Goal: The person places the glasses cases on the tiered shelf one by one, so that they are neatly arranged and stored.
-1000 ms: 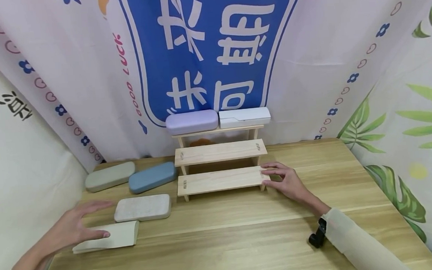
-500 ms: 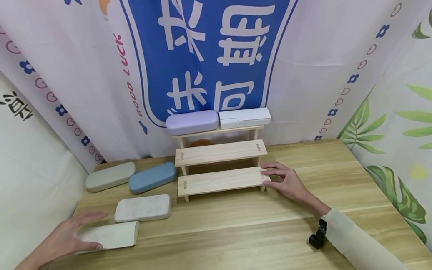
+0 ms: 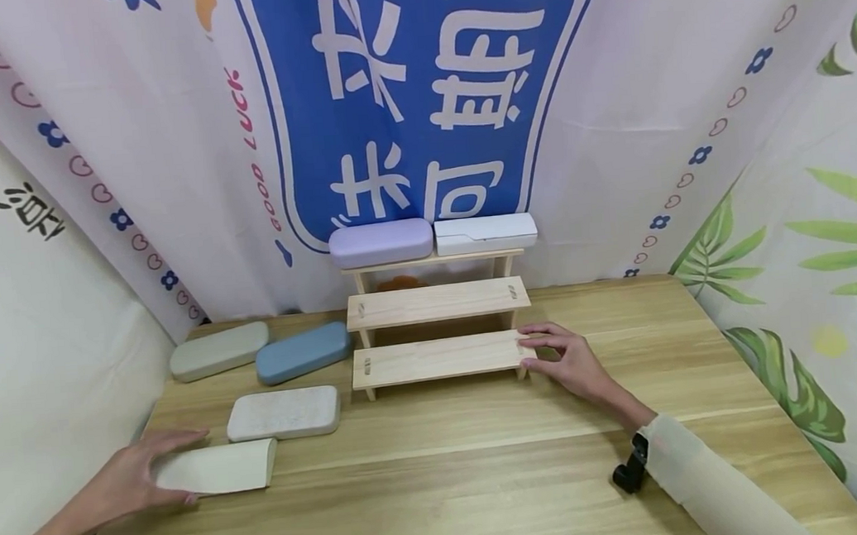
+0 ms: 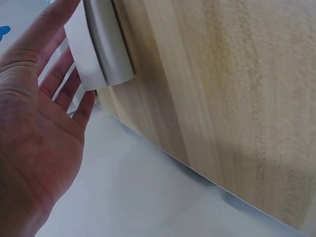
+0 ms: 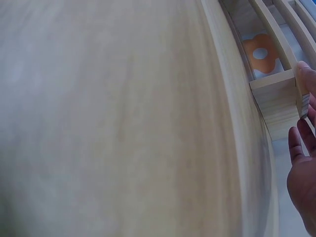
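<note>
Cream-white, smooth, flap-over case (image 3: 222, 468) lies on the pale wood-grain table (image 3: 445, 507) at the near left, just nearer than the speckled grey-white rounded case (image 3: 284, 413); its long axis runs left to right, the right end slightly farther away and pointing toward the table's middle; the left hand (image 3: 126, 481) straddles its left end, fingers spread about its width; whether they pinch, I cannot tell; the right hand (image 3: 568, 363) grips the pale wooden three-step stand (image 3: 438, 360) by its lowest step's right end; grasping the case seems in hand; the next move calls for even pressure on both long edges.
</note>
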Tool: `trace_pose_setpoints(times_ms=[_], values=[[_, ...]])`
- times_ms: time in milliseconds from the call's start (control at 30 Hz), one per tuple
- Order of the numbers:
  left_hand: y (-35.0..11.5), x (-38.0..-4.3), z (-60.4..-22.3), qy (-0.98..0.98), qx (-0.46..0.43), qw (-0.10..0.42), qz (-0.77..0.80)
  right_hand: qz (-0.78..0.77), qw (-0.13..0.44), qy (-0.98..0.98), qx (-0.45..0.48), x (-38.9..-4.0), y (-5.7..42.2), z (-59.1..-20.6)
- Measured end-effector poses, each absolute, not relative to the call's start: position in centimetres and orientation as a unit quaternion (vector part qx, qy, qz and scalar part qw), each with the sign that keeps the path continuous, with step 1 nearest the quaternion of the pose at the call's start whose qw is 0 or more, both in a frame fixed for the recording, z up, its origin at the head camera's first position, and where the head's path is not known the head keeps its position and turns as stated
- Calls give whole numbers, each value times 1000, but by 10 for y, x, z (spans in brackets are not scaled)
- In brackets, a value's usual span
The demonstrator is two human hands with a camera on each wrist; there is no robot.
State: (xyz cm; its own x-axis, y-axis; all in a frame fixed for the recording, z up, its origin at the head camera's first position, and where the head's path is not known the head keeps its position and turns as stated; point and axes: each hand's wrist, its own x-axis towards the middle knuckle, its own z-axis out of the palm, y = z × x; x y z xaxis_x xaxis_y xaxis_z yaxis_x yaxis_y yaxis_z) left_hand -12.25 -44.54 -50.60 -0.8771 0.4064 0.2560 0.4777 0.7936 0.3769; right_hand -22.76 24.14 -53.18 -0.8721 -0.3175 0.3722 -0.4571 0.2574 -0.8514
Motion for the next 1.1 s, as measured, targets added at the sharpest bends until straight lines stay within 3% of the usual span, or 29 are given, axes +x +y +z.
trace_pose_setpoints(times_ms=[100,467,1100], values=[[-447,-122,-509,-944,-235,79,-216,548,70,-797,245,-233,245,-543],[-447,-121,-512,-950,-235,72,-193,536,79,-803,248,-218,235,-512],[-442,-122,-514,-942,-246,82,-213,538,70,-807,234,-217,234,-510]])
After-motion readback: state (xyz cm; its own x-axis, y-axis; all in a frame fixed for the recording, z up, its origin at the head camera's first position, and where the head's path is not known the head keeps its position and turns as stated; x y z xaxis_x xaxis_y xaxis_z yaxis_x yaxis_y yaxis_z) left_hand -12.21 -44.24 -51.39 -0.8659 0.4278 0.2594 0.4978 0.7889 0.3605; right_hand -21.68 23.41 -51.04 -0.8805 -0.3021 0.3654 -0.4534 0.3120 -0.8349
